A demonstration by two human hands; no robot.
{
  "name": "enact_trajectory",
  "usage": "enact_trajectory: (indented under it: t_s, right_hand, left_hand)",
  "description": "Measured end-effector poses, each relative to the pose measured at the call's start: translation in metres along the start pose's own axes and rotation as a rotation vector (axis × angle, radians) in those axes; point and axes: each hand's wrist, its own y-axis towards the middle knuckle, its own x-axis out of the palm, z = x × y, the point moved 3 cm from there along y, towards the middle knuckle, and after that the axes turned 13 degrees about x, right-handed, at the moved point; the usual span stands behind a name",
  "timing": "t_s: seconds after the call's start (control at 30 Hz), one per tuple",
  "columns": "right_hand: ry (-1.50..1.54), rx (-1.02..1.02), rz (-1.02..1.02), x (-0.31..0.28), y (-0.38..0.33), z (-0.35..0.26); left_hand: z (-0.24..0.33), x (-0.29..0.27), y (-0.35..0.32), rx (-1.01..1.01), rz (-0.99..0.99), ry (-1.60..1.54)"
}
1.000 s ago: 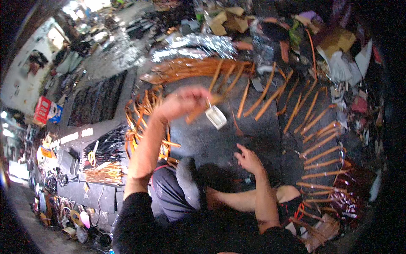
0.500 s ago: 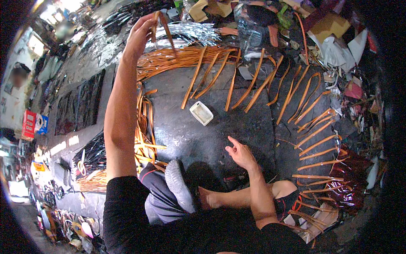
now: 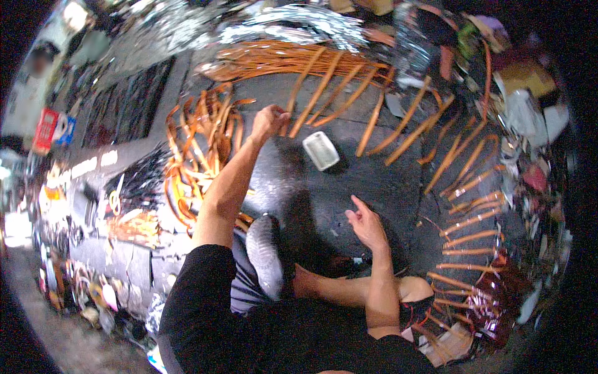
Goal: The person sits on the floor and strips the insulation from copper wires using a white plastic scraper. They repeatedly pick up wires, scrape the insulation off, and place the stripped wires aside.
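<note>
My left hand [image 3: 270, 123] is low over the dark mat, its fingers closed at the near end of a flat orange-brown strip [image 3: 298, 82]. That strip forms the left end of a curved row of similar strips [image 3: 316, 93] fanned along the far and right sides. My right hand [image 3: 369, 227] hovers above the mat with index finger stretched and thumb apart, holding nothing. Between the hands and the row sits a small white rectangular dish [image 3: 321, 151]. A loose tangle of orange strips [image 3: 208, 128] lies just left of my left hand.
Behind the row runs a thick bundle of orange strips [image 3: 249, 62], with shiny silvery strips [image 3: 299, 26] beyond. Scissors [image 3: 114, 201] rest near black strips at left. Plastic and card scraps [image 3: 526, 118] crowd the right edge. My shoe [image 3: 264, 255] is close in front.
My left hand has come down and nearer from above the far bundle, and the strip it held aloft now lies at the row's left end. My right hand keeps its pose; the view has shifted.
</note>
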Motion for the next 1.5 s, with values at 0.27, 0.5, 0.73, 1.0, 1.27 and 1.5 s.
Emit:
enact_trajectory:
  t_s: [0.27, 0.5, 0.73, 1.0, 1.27, 1.5]
  right_hand:
    - [-0.03, 0.01, 0.018, 0.006, -0.002, 0.0]
    - [-0.058, -0.032, 0.07, 0.006, 0.002, 0.009]
    - [-0.02, -0.093, 0.03, 0.016, -0.01, -0.003]
    - [0.317, -0.575, -0.076, 0.037, -0.055, -0.192]
    - [0.226, -0.563, -0.421, 0.075, -0.043, -0.201]
    - [0.136, -0.184, -0.325, -0.006, -0.041, -0.058]
  left_hand:
    - [-0.017, -0.119, -0.093, 0.101, 0.631, 0.795]
    - [-0.093, -0.132, -0.103, -0.347, 0.325, -0.04]
    - [-0.038, -0.223, -0.111, -0.047, 0.351, -0.596]
    - [0.167, -0.281, -0.157, 0.309, -0.377, -0.011]
    - [0.157, -0.201, -0.203, 0.272, -0.521, -0.162]
    - [0.08, -0.107, -0.209, 0.198, -0.654, -0.372]
